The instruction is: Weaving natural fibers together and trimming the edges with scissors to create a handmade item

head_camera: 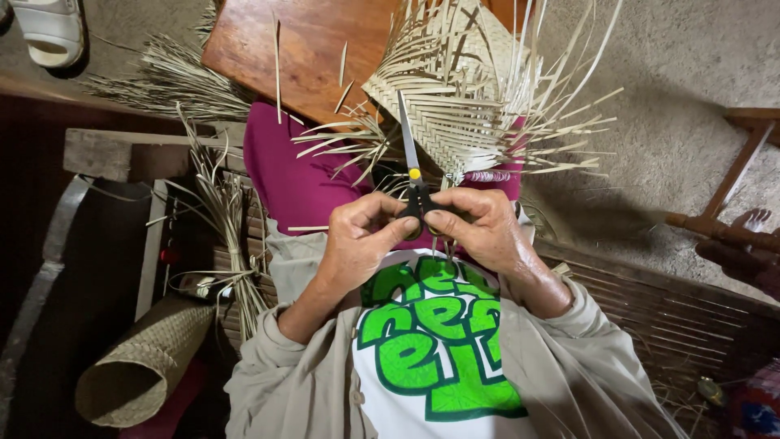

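I hold the black scissors (417,191) with both hands, left grip (357,244) and right grip (479,228) clamped on the handles, over the woven mat (455,106).

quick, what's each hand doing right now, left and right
Left hand: closed, gripping the black handle of the scissors.
Right hand: closed, gripping the scissors' other handle side.

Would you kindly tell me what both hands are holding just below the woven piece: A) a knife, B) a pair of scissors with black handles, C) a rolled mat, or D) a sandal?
B: the left hand and right hand both grip the black handles of the scissors, whose blades point up over the woven piece.
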